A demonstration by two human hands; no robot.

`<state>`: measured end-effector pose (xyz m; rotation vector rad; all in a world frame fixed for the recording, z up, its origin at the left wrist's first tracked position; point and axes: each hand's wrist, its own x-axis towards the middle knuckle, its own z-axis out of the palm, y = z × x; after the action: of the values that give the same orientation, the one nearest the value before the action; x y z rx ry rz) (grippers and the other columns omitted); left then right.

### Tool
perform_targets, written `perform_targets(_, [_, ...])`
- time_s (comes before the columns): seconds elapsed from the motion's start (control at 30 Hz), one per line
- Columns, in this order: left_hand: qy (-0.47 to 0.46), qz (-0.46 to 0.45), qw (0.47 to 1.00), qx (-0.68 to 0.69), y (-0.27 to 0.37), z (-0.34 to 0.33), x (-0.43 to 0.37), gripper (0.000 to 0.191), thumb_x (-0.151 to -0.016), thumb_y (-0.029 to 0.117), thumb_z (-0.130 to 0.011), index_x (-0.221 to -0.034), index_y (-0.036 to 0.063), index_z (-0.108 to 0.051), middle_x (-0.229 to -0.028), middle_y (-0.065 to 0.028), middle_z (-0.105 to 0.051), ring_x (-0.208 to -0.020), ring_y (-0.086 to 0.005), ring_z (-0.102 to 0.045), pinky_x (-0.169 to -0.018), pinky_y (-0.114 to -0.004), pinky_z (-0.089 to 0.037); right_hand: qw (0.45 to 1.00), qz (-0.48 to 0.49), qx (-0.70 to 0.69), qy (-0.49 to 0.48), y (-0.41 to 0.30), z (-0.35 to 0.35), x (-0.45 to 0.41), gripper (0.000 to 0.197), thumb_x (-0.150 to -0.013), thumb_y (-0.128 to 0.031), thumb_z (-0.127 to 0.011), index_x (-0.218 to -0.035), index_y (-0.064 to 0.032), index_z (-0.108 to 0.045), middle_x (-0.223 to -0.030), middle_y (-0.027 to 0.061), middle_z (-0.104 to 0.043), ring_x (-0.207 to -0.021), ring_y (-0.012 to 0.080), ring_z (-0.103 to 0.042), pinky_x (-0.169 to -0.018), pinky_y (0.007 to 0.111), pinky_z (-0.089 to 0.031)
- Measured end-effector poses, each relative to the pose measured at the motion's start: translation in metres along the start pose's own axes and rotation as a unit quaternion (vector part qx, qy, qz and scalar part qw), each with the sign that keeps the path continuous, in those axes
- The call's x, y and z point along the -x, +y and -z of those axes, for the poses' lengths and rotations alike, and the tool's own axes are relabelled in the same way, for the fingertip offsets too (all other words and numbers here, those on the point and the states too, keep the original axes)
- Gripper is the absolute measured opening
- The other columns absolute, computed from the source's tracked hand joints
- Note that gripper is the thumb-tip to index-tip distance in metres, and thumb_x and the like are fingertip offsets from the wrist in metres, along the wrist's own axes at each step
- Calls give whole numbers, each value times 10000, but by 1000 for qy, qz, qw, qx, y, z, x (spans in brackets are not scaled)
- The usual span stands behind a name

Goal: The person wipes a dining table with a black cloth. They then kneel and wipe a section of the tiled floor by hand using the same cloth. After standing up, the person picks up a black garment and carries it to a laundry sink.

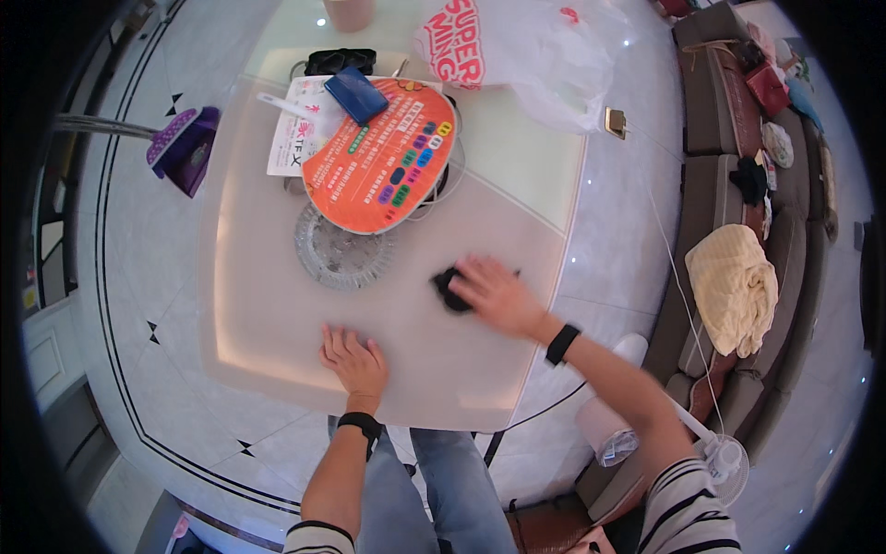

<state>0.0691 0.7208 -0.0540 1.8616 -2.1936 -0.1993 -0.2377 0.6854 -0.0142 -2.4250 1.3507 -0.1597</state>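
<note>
My right hand point(495, 294), blurred, lies over a small black item point(453, 291) that looks like cloth, on the right part of the pale glossy table point(277, 332). Its fingers are spread on top; whether they grip it cannot be told. My left hand point(353, 360) rests palm down near the table's front edge, fingers slightly apart, holding nothing. Beyond it stands a round ribbed glass ashtray point(342, 249) with ash-like bits in it. An orange printed hand fan point(387, 156) partly covers the ashtray, and a dark blue box-like item point(356, 95) lies on the fan.
Printed papers point(287, 149), a black case point(340, 61) and a white plastic bag point(547, 62) lie farther back. A purple dustpan point(187, 149) is left of the table. To the right are a sofa point(706, 173) with a yellow cloth point(732, 291), a white electric fan point(723, 457) and a cable.
</note>
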Motion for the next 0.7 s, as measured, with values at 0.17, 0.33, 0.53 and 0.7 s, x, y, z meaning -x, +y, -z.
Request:
perform_targets(0.17, [-12, -16, 1000, -1, 13, 0, -1, 346, -850, 176, -517, -1127, -7, -419, -1275, -213, -396, -1331, -412, -268, -1026, -585, -194, 966, -149, 106, 182, 144, 58, -62, 538, -807, -154, -628, -1287, 15, -453, -1301, 212, -480, -1187, 376, -450, -980, 463, -361])
perform_targets(0.33, [-22, -17, 1000, -12, 6, -2, 3, 347, -838, 159, -518, -1127, -6, -421, -1283, -227, -388, -1328, -430, -258, -1020, -592, -194, 958, -225, 65, 164, 95, 29, -61, 561, -800, -135, -635, -1312, -11, -443, -1365, 214, -422, -1247, 373, -420, -1039, 498, -333])
perform_targets(0.53, [-26, -30, 999, -27, 2, 3, 3, 361, -831, 151, -518, -1134, -12, -409, -1286, -229, -382, -1322, -438, -255, -1020, -595, -191, 999, 18, -6, -26, -3, -1, 13, 421, -854, -132, -553, -1275, -137, -527, -1370, 139, -460, -1274, 294, -441, -1071, 483, -330])
perform_targets(0.7, [-39, -37, 998, -16, 17, 2, -3, 361, -835, 156, -509, -1131, -21, -401, -1283, -228, -385, -1320, -434, -261, -1022, -591, -189, 944, -260, 111, 171, 138, 54, -39, 586, -880, -191, -574, -1400, -34, -353, -1423, 209, -369, -1321, 369, -353, -1063, 531, -304])
